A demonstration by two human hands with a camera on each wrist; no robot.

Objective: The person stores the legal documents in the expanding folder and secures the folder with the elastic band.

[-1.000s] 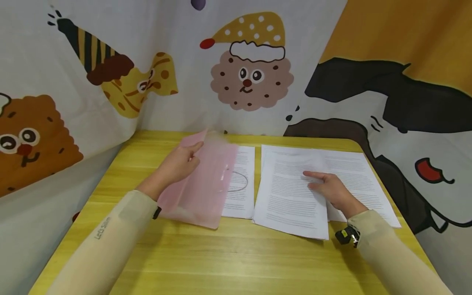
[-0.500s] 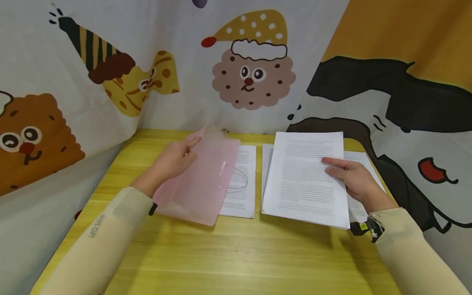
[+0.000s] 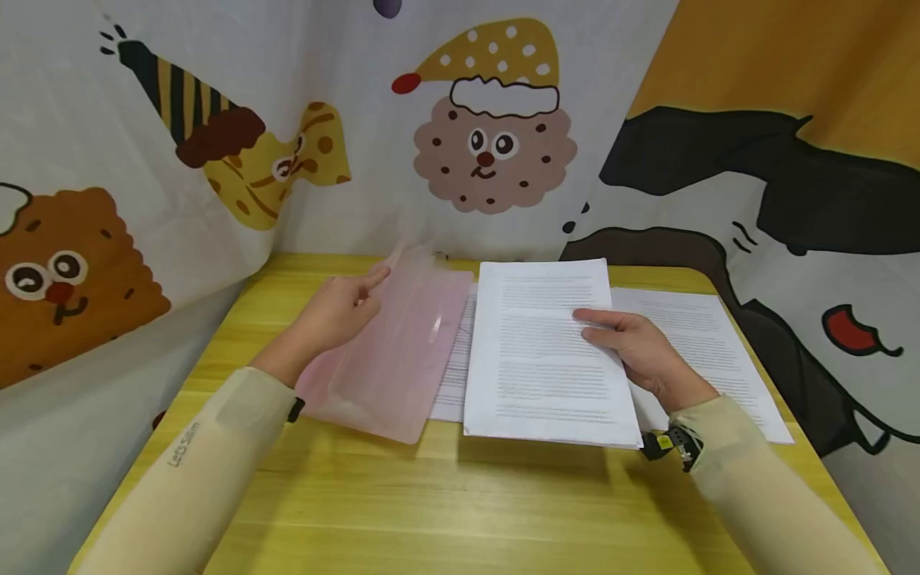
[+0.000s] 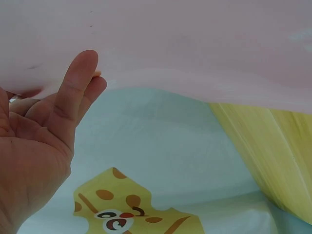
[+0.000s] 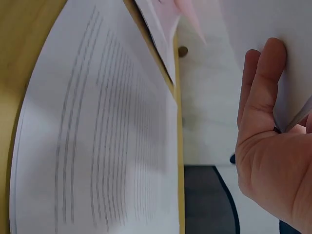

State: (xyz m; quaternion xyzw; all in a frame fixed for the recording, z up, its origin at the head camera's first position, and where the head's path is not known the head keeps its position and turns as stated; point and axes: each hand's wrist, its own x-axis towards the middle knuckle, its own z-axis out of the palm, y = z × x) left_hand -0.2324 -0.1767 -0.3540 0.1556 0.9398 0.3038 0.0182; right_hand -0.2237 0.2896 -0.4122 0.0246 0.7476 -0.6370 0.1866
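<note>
My left hand (image 3: 332,313) grips a translucent pink plastic folder (image 3: 406,359) by its left side, holding it tilted with its upper sheet partly raised. In the left wrist view, fingers (image 4: 78,83) lie against the underside of the folder. My right hand (image 3: 643,351) holds a stack of printed paper (image 3: 542,359) by its right edge, thumb on top. Other fingers (image 5: 265,73) support the stack from below in the right wrist view. The held stack hangs above the table, just right of the folder, and casts a shadow.
Another printed stack (image 3: 707,351) lies on the right of the yellow wooden table (image 3: 460,511). More printed sheets (image 3: 451,391) lie partly hidden under the folder and the held stack. A cartoon-patterned curtain (image 3: 345,216) closes off the back.
My right hand lifted the paper stack off the table toward the right, then carried it left to beside the folder. My left hand and the folder have barely shifted.
</note>
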